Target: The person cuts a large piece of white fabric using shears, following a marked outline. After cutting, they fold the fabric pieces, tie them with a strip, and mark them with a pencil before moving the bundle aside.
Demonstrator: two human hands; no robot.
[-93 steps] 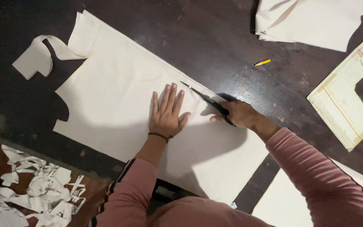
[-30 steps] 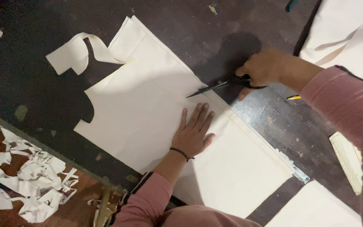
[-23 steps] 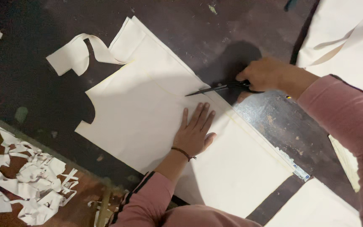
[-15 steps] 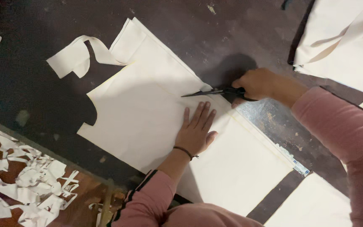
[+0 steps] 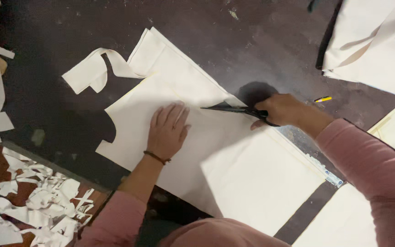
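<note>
— What's spread out in front of you?

— A dark, worn wooden table (image 5: 261,41), and on it a large cream-white piece of cloth (image 5: 234,169) lying flat. My left hand (image 5: 168,130) rests on it, palm down, fingers apart, pressing it still.

— And the other hand?

— My right hand (image 5: 284,111) is clamped on the handles of black scissors (image 5: 234,109); the blades point left into the cloth's upper edge (the tips lie just beside my left fingertips).

— Which step is it?

— Cutting along that edge, I judge. The next snip calls for the cloth held taut and my left fingers kept clear of the blades.

— Anything smaller?

— A yellow pencil (image 5: 323,99) near my right wrist.
</note>
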